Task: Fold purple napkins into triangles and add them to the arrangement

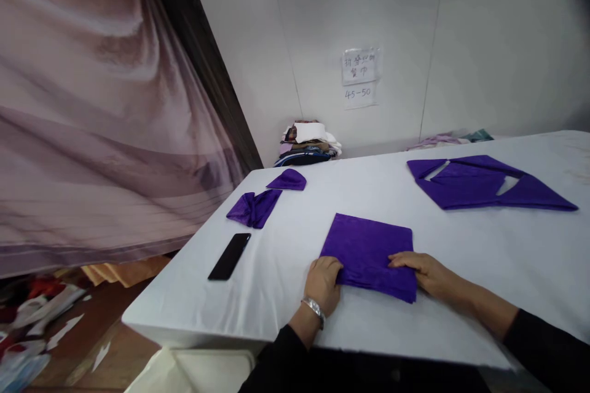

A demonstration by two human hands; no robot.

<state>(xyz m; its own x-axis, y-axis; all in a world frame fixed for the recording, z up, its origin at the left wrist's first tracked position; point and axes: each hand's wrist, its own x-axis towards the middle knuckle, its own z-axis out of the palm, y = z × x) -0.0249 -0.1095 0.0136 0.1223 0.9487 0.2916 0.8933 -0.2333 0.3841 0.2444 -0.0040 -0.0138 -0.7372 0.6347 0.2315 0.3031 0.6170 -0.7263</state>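
A purple cloth napkin [369, 252], folded into a square of several layers, lies on the white-covered table in front of me. My left hand [325, 282], a silver bracelet at the wrist, is closed on its near left corner with curled fingers. At the right edge my right hand [417, 267] grips the same napkin, fingertips resting on top; its thumb is mostly hidden. The layers look slightly loose along the near edge.
Two folded purple pieces [255, 207] [288, 180] and a black phone [229, 256] lie at the left. A larger folded purple cloth [479, 181] is at the right. Stacked fabrics [308, 144] stand by the wall, under a paper sign [359, 77]. A pink curtain [101, 92] hangs left.
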